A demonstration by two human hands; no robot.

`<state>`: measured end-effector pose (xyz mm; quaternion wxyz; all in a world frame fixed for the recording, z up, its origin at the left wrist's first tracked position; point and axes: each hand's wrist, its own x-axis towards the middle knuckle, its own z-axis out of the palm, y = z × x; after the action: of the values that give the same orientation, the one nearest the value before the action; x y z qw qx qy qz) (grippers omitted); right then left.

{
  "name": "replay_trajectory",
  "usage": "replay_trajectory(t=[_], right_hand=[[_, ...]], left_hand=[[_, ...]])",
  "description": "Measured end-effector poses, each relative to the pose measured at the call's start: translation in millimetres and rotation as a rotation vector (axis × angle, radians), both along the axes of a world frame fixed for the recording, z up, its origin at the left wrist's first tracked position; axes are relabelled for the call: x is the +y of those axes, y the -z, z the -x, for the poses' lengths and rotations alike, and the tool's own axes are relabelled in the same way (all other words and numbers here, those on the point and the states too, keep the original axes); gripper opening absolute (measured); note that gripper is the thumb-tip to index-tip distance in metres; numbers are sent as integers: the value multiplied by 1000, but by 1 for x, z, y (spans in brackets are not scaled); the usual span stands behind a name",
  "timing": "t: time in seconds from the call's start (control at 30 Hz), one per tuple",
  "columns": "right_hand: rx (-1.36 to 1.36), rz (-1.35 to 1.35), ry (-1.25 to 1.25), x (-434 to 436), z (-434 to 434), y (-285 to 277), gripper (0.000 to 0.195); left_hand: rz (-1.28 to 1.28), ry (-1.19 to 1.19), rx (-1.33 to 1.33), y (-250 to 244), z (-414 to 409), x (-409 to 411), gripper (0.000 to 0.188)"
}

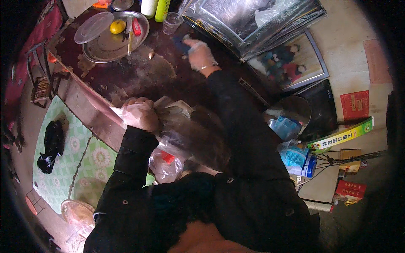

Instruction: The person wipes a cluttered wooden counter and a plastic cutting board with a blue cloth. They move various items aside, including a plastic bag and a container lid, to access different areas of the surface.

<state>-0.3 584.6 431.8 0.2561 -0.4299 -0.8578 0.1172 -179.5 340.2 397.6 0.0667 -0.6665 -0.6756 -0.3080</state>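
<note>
My left hand point(140, 113), in a thin clear plastic glove, is closed at the table's edge, with the gathered top of a translucent plastic bag point(196, 136) against it. The bag hangs in front of my body. My right hand point(201, 55), gloved too, reaches over the dark worn table point(133, 76). A small dark blue thing point(179, 44), blurred, lies at its fingertips; whether the fingers grip it I cannot tell. Left of it are a clear plastic cup point(172, 23) and a round metal tray point(91, 53) holding a yellow fruit point(117, 27), a knife point(129, 41) and a red box point(136, 26).
Plastic-wrapped picture frames point(253, 38) lean behind the table on the right. Blue-filled plastic containers point(294, 155) stand beside my right arm. On the left, a low green patterned surface point(76, 145) bears a black plastic bag point(53, 136); a small chair point(42, 85) stands beyond.
</note>
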Motion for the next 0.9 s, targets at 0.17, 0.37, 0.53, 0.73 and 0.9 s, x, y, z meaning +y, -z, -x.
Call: replay_trajectory(t=[0.17, 0.37, 0.53, 0.73, 0.9], right_hand=[[285, 130, 26, -21, 8, -23, 39], [40, -11, 466, 75, -9, 13, 37], [-310, -245, 487, 79, 13, 38, 44], [-217, 128, 78, 34, 20, -13, 36], [99, 184, -2, -8, 33, -28, 37]], left_hand=[[208, -68, 113, 1, -2, -4, 13], [-56, -73, 50, 4, -2, 1, 4], [-117, -13, -5, -5, -2, -1, 4], [184, -116, 116, 2, -6, -2, 6], [22, -42, 46, -18, -3, -5, 9]])
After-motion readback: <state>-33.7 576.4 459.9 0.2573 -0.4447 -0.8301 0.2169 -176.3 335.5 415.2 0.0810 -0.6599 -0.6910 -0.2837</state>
